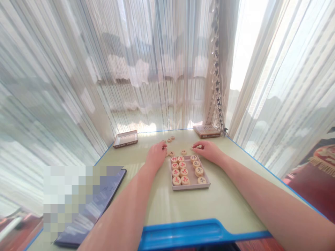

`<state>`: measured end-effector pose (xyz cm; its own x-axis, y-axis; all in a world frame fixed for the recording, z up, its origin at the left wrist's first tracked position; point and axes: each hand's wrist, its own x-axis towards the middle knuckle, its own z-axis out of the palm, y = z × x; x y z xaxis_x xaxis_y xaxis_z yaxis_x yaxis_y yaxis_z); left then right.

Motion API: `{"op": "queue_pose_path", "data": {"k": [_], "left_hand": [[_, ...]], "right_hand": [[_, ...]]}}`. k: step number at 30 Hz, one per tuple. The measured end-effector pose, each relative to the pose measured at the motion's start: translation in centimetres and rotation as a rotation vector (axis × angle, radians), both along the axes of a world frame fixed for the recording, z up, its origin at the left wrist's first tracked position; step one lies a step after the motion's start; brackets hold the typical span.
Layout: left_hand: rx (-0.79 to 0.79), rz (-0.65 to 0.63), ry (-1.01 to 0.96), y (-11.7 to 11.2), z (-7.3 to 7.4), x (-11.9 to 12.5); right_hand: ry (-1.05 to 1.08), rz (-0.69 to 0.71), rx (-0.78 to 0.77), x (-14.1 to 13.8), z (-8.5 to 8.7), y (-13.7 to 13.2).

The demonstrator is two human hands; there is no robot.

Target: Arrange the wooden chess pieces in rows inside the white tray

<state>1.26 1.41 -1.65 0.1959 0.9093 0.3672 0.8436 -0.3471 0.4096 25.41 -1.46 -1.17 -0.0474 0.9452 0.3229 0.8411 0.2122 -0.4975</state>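
Bare forearms (123,205) are spanning the foreground, one to either side of a shallow box (190,187) of Chinese-chess pieces. The left hand (156,153) is holding its fingers bent and close together beside loose pieces (171,153); whether its grip is pinching one cannot be told. The right hand (209,150) is holding thumb and forefinger nearly together, low over the bench (167,209); a pale edge is showing at the tips, too small to identify as a pinched piece. Between the hands, a single loose piece (184,152) is lying just beyond the box's far wall, and a small far group (169,140) is lying behind the left hand. Inside the box, red-marked pieces (182,165) are forming two columns of four positions at the left, while dark-marked pieces (199,170) are forming one column at the right, some apparently stacked; a bare strip is separating the colours. Judging by this layout, most visible pieces are already occupying the box, and only a handful are lying outside. Farther out, a shallow tray (125,138) and a closed box (206,131) are resting near the bench's far corners.
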Motion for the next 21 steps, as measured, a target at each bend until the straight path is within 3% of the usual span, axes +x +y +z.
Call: {"op": "queue_pose_path", "data": {"k": [9,14,21], "left_hand": [[-0.015,0.049,-0.035,0.1,-0.1,0.0],[0.01,0.001,0.041,-0.5,0.0,0.0],[-0.006,-0.025,0.051,-0.7,0.2,0.0]], "right_hand": [[-0.034,-0.021,0.126,0.2,-0.4,0.3],[-0.009,-0.001,0.243,0.2,0.4,0.0],[0.041,0.074,0.225,-0.7,1.8,-1.7]]}}
